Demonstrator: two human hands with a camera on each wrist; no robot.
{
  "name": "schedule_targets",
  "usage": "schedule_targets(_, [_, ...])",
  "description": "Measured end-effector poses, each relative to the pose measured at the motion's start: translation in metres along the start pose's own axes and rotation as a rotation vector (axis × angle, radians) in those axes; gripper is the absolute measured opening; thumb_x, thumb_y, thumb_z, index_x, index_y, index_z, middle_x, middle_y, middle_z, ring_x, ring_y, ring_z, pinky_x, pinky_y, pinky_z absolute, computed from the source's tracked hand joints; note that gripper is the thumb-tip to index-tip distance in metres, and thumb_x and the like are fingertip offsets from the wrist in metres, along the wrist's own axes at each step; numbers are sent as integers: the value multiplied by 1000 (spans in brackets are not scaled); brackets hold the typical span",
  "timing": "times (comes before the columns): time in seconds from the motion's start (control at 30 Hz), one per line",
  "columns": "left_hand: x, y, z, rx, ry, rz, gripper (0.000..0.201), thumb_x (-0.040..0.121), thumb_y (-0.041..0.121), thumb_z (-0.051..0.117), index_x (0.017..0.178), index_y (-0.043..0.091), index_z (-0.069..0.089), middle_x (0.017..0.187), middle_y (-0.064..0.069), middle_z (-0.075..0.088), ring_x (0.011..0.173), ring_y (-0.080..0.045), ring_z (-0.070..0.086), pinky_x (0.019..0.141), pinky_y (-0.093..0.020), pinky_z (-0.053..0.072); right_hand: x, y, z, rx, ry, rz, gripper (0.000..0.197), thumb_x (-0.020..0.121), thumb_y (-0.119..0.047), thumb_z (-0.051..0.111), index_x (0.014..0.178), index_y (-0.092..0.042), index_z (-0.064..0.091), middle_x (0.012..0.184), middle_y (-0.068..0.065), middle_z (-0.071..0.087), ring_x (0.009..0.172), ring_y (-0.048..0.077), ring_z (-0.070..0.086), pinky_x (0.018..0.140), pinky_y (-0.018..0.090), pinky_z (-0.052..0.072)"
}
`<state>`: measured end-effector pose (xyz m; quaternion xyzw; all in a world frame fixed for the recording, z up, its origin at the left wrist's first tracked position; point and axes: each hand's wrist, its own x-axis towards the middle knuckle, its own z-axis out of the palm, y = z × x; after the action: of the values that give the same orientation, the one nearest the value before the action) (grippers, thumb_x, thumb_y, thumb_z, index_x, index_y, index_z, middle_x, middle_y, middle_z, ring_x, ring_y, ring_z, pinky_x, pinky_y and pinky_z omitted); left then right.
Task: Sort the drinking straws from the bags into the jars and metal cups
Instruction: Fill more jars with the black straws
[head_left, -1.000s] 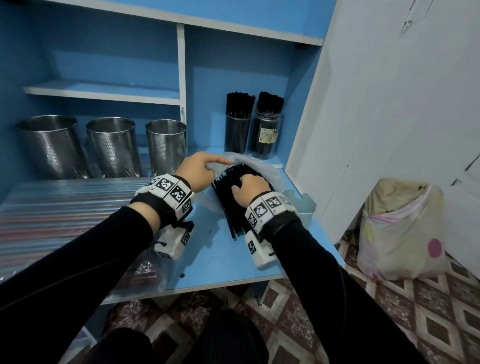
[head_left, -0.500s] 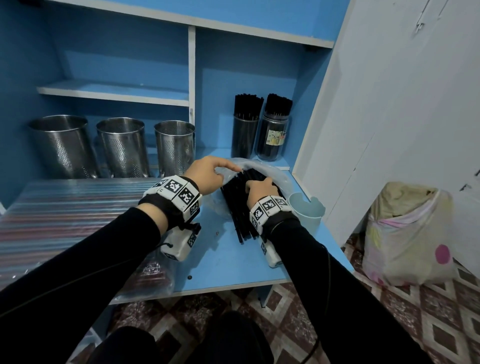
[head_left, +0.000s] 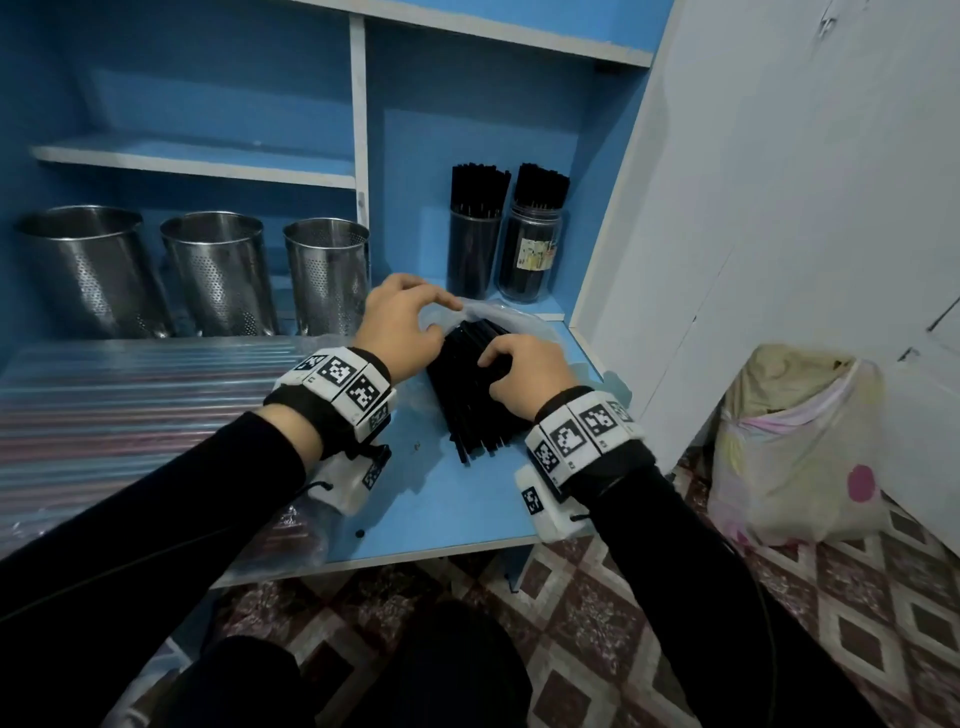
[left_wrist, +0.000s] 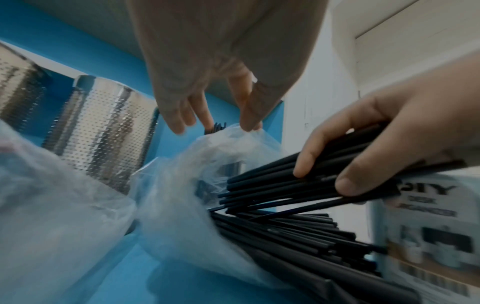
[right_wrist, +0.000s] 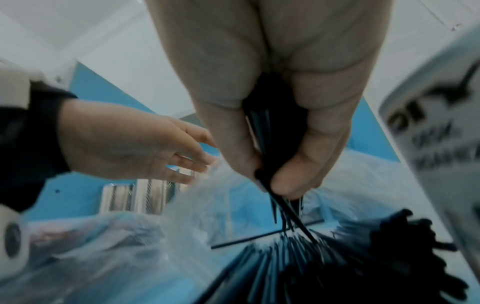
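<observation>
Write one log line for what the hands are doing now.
left hand: pinches bag | right hand: grips black straws | metal cups: no straws visible

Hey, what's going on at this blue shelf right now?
A person is sorting straws. Their right hand grips a bunch of black straws from the pile in a clear plastic bag, while the left hand pinches the bag's edge. Two jars behind already hold black straws; three metal cups stand to the left.

Black long sleeves (head_left: 171, 499) on both arms. Each wrist: black strap, white band (head_left: 343, 382) of black-and-white square markers, white camera housing (head_left: 545, 506) beneath, thin black cord.
</observation>
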<state>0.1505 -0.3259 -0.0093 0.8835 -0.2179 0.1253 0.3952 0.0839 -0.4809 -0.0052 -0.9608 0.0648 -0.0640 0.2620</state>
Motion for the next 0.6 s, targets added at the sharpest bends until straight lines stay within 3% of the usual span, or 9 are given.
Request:
schedule_targets(0.1, [-5, 9, 5, -27, -145, 220, 50, 78, -5, 62, 124, 13, 62, 130, -6, 56, 126, -20, 48, 103, -16, 29, -13, 2, -16, 22, -32, -26, 32, 82, 1, 62, 106, -20, 68, 96, -6, 54, 89, 11, 49, 70, 13, 35])
schedule_targets(0.2, [-10, 13, 14, 74, -344, 342, 80, 70, 1, 73, 143, 11, 41, 144, -7, 45, 136, -21, 37, 111, -21, 24, -27, 5, -32, 37, -72, -26, 33, 80, -3, 66, 106, -24, 69, 103, -1, 58, 83, 12, 54, 52, 12, 37])
schedule_targets(0.27, [-11, 14, 23, 137, -392, 389, 103, 64, 11, 83, 151, 12, 27, 152, -8, 33, 142, -23, 26, 117, -28, 19, -34, 6, -42, 95, -99, -26, 33, 79, -3, 67, 104, -26, 69, 107, 1, 60, 73, 8, 56, 46, 7, 39])
schedule_targets(0.37, [-11, 18, 36, 177, -365, 502, 116, 58, 27, 91, 152, 14, 24, 153, -7, 32, 142, -21, 25, 120, -34, 17, -45, 6, -54, 145, -122, -49, 33, 78, -3, 70, 101, -28, 69, 109, 3, 63, 76, 9, 60, 56, 9, 44])
schedule_targets(0.43, [-8, 25, 42, 108, -307, 543, 98, 60, 31, 88, 144, 14, 41, 141, -4, 49, 132, -20, 42, 114, -35, 31, -52, 5, -59, 172, -136, -70, 34, 78, -4, 72, 103, -27, 70, 110, 4, 64, 87, 16, 63, 68, 18, 51])
schedule_targets(0.5, [-7, 32, 47, 1, -225, 556, 57, 65, 29, 80, 117, 14, 62, 113, -1, 66, 106, -18, 59, 96, -38, 47, -59, 5, -64, 231, -166, -85, 33, 80, -3, 71, 105, -25, 71, 107, 6, 65, 84, 20, 66, 71, 23, 55])
schedule_targets(0.57, [-6, 38, 49, -73, -190, 527, 31, 66, 25, 69, 93, 9, 67, 91, -2, 69, 85, -19, 62, 78, -42, 52, -66, 6, -73, 224, -161, -130, 34, 82, -13, 73, 113, -25, 68, 107, -2, 66, 87, 17, 67, 80, 24, 54])
schedule_targets(0.6, [-6, 40, 49, -97, -189, 496, 30, 67, 24, 66, 92, 9, 68, 89, -3, 71, 83, -20, 63, 77, -41, 53, -69, 8, -78, 205, -144, -168, 38, 83, -22, 74, 120, -28, 64, 109, -7, 65, 92, 11, 65, 85, 24, 52])
